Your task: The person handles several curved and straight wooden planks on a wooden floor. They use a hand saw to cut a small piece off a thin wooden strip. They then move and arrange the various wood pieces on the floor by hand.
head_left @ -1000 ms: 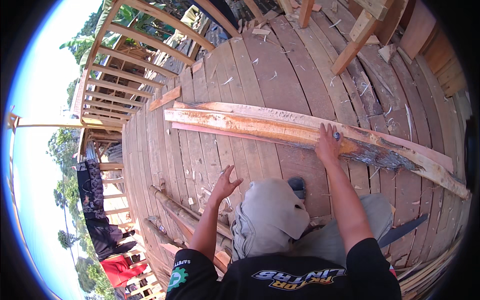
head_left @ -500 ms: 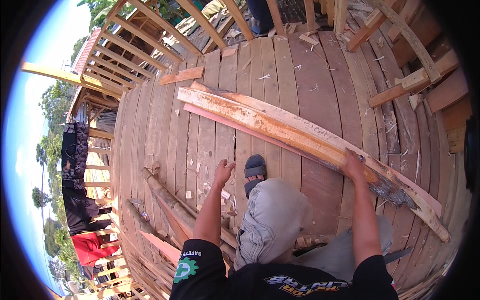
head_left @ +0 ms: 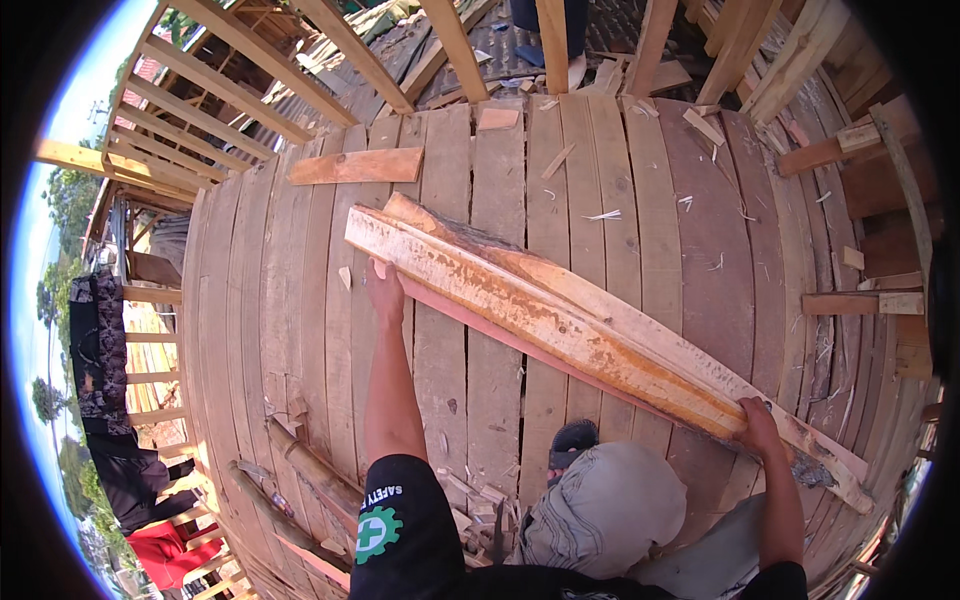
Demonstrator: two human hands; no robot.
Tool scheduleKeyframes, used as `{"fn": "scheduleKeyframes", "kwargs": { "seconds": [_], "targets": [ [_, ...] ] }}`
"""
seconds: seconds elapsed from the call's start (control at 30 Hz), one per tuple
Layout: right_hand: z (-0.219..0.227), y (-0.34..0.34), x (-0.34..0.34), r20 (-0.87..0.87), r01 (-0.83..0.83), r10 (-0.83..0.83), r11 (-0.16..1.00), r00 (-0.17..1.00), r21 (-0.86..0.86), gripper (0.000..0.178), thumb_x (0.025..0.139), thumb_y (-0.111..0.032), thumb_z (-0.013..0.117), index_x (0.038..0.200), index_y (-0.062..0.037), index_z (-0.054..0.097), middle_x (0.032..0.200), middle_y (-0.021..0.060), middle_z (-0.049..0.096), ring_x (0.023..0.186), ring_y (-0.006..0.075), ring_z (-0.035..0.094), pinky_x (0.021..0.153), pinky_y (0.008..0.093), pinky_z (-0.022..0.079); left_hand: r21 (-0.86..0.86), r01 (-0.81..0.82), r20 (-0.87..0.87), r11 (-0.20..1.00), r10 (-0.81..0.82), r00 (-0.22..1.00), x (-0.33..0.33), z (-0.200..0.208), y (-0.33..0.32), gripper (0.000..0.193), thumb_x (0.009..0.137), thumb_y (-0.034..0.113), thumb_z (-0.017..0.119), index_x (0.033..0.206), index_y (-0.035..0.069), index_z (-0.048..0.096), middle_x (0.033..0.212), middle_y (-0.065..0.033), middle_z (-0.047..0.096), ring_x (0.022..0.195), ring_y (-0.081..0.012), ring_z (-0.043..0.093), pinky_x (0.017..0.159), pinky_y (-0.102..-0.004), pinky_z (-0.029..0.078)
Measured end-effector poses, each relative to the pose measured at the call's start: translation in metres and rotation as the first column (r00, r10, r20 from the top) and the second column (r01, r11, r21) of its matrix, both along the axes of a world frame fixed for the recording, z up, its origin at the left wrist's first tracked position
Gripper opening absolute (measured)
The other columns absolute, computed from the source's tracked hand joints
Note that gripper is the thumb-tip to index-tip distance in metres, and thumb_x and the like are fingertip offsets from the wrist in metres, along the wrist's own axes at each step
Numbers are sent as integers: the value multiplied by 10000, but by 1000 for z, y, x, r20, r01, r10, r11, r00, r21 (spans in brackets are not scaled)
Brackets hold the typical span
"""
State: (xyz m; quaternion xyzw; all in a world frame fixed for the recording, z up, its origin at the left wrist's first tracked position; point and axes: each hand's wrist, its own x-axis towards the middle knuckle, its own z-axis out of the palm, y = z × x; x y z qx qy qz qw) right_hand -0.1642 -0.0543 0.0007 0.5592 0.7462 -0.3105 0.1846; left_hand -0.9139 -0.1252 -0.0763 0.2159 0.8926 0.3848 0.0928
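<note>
Long rough-sawn timber pieces (head_left: 540, 310), pale and orange-brown with some dark bark, lie together slantwise across the plank floor in front of me. My left hand (head_left: 386, 287) grips the near edge of the bundle close to its far left end; part of its fingers is hidden against the wood. Closer to me on the right, my right hand (head_left: 760, 428) is closed over the timber near its barked end. A reddish board (head_left: 490, 335) shows along the bundle's near side. My bent knee (head_left: 610, 500) is just below the wood.
A short board (head_left: 356, 166) lies beyond the timber, with wood chips and shavings around. Bamboo poles (head_left: 310, 470) and offcuts lie at the lower left. A slatted wooden railing (head_left: 455, 50) borders the floor, with clothes (head_left: 100, 360) hung on its left side.
My left hand has reached forward from open air and taken hold of the timber's left end. My right hand stays on the wood. The view has shifted.
</note>
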Motion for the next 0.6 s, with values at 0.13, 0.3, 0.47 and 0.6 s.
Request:
{"fn": "scheduleKeyframes", "kwargs": {
  "seconds": [0.13, 0.3, 0.47, 0.6],
  "targets": [
    [8, 0, -12, 101, 68, -65, 997, 993, -30, 738, 574, -48, 859, 1244, -66, 552, 1214, 156, 560, 1154, 360, 557, 983, 414, 471, -1, 55, -60, 999, -55, 997, -93, -16, 31, 537, 972, 175, 512, 1416, -104, 391, 1381, -310, 497, 1291, -420, 486, 1073, -430, 380],
    [-2, 15, -17, 133, 42, -32, 996, 991, -73, 739, 553, -68, 868, 1224, -58, 559, 1212, 146, 563, 1160, 357, 550, 990, 409, 468, -85, 222, -124, 971, -231, 965, -218, -62, 28, 478, 997, 162, 470, 1391, -106, 428, 1341, -276, 544, 1252, -343, 540, 1031, -379, 422],
    [18, 10, -37, 181, 87, -95, 995, 979, 51, 788, 559, -82, 857, 1267, -24, 515, 1287, 188, 521, 1195, 380, 526, 1021, 420, 451, 119, 257, 202, 959, -277, 939, -214, -60, 50, 367, 1014, 200, 488, 1242, -64, 603, 1096, -112, 681, 976, -172, 618, 857, -297, 477],
    [9, -46, -45, 154, -104, 70, 970, 986, 222, 945, 629, -56, 806, 1445, -26, 330, 1406, 255, 399, 1309, 451, 412, 1050, 497, 413, 117, 225, 260, 967, -248, 933, -214, -49, 47, 346, 985, 204, 560, 1196, -59, 638, 1047, -85, 692, 943, -135, 611, 821, -270, 479]
  ]
}}
